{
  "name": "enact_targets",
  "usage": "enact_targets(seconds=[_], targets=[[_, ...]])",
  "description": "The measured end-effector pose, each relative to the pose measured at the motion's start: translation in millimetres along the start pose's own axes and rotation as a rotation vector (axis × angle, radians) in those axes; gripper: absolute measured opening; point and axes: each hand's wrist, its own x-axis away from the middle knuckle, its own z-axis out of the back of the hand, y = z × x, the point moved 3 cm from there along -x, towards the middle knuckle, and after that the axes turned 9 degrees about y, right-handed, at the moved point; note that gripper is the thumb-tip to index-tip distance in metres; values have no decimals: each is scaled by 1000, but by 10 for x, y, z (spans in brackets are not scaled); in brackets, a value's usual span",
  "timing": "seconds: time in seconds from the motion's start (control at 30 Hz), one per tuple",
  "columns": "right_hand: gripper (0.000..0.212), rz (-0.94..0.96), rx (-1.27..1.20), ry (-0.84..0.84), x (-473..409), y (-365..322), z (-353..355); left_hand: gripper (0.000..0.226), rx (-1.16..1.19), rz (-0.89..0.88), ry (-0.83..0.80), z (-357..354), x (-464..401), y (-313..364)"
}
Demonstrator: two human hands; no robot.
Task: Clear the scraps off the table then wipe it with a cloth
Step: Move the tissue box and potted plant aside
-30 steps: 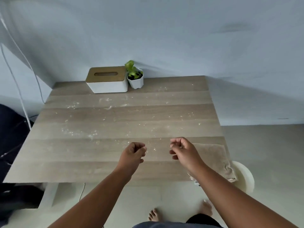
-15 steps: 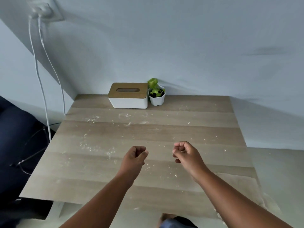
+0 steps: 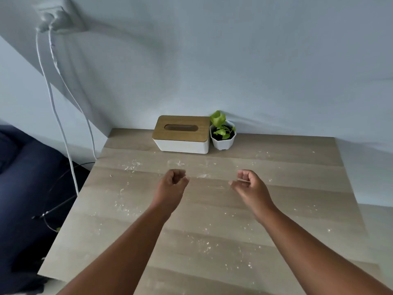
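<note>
A pale wooden table (image 3: 287,188) is strewn with small white scraps, the thickest patch (image 3: 133,165) at the back left and more (image 3: 204,245) near the front. My left hand (image 3: 173,184) hovers over the middle of the table, curled into a fist with nothing in it. My right hand (image 3: 248,184) hovers beside it, a hand's width to the right, its fingers curled inwards and nothing visible in them. No cloth is in view.
A white tissue box with a wooden lid (image 3: 181,134) and a small potted plant (image 3: 222,135) stand at the table's back edge against the wall. White cables (image 3: 63,135) hang from a wall socket on the left. A dark blue seat (image 3: 25,177) lies left of the table.
The view has tilted up and moved closer to the table, so the beige cloth at the front right corner has left the frame. Both hands have moved forward over the table, still curled.
</note>
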Motion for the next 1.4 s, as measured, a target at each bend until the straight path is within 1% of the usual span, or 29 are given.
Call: enact_targets(seconds=[0.07,0.17,0.3,0.37,0.5,0.6,0.7,0.83,1.03,1.2,1.4], targets=[[54,-7,-17,-4,-112,-27,-49,12,-39,-42,15,-19,-197,93],[70,-10,-35,0,-272,-49,-134,17,-166,-154,17,-91,-479,251],[91,8,-48,11,-464,-89,-271,33,-399,-361,-42,-261,-794,492],[96,4,-65,27,-574,-90,-359,37,-492,-469,-75,-376,-956,592],[103,-11,-75,90,-786,-84,-535,44,-562,-626,-145,-579,-1249,712],[108,-14,-62,139,-919,-76,-636,52,-628,-689,-168,-685,-1454,760],[109,-29,-86,184,-1051,-67,-731,63,-721,-738,-192,-752,-1611,741],[113,-38,-130,235,-1176,-44,-841,68,-779,-786,-217,-784,-1705,667],[117,20,-150,322,-1300,-15,-959,65,-807,-906,-127,-812,-1711,573],[109,68,-193,444,-1406,-40,-1050,66,-831,-958,-85,-844,-1726,538],[101,121,-219,488,-1515,-46,-1108,66,-831,-980,-55,-855,-1740,524]])
